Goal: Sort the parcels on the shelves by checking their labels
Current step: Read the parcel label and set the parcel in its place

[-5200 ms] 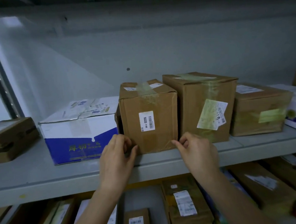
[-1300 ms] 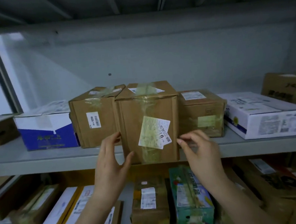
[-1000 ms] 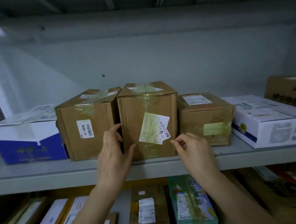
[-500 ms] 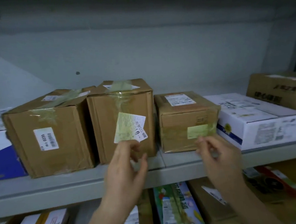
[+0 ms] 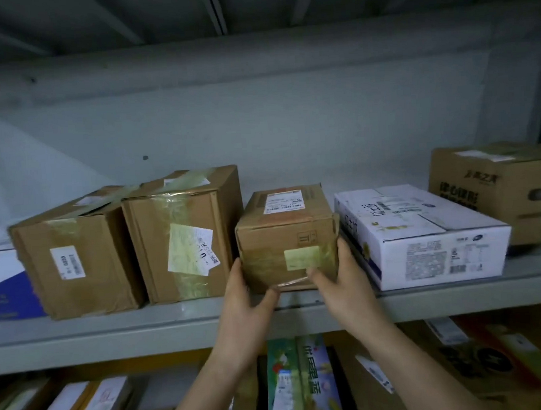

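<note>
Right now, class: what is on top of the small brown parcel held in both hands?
A white shipping label lies flat on the small brown parcel; its print is too small to read.

head view, facing shelf (image 5: 175, 323), close

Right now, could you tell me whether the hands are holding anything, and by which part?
Yes: both hands grip the small brown parcel on the shelf, the left hand at its lower left corner, the right hand at its lower right.

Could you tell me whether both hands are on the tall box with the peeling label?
No, the left hand and right hand grip the small brown box beside it.
</note>
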Tool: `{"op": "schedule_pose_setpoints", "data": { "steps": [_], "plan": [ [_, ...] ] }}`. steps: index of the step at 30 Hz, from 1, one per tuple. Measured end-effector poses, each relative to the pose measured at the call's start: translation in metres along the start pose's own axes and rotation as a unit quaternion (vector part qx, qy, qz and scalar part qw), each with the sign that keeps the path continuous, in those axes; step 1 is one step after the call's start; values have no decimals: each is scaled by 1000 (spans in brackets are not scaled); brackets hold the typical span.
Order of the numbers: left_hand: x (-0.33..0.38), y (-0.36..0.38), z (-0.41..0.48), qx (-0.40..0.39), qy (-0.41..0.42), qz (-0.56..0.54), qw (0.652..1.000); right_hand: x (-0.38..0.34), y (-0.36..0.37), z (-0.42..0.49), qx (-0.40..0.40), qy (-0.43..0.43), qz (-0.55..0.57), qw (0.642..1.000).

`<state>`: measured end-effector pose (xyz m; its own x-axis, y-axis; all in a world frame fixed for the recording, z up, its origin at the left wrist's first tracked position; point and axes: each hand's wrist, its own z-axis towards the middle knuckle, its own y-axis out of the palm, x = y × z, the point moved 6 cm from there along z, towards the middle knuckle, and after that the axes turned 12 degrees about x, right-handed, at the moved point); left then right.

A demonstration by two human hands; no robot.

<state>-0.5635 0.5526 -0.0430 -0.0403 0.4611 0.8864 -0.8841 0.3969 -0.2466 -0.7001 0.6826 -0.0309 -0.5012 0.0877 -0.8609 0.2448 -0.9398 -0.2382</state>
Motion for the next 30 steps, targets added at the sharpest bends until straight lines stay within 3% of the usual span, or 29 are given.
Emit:
{"op": "schedule_pose_setpoints", "data": {
  "steps": [5,7,10,14,22,30],
  "plan": [
    [11,-24,-47,68,-16,2,998,12,-36,-53,-44,10,54,997],
    [17,-33,-56,86,-6,2,996,8,-51,-60,-26,2,65,998],
    [34,-32,-59,58,15,-15,998,-6,-60,-54,-3,-12,116,993],
    [50,-25,-71,22,2,-67,998,-18,-53,-59,-69,42,211,974],
    [12,-44,-151,63,-57,-146,986,3,-85,-139,-38,101,243,964],
    [-32,-86,-262,15,-67,-152,986,17,-91,-269,-32,111,198,973]
  ]
}}
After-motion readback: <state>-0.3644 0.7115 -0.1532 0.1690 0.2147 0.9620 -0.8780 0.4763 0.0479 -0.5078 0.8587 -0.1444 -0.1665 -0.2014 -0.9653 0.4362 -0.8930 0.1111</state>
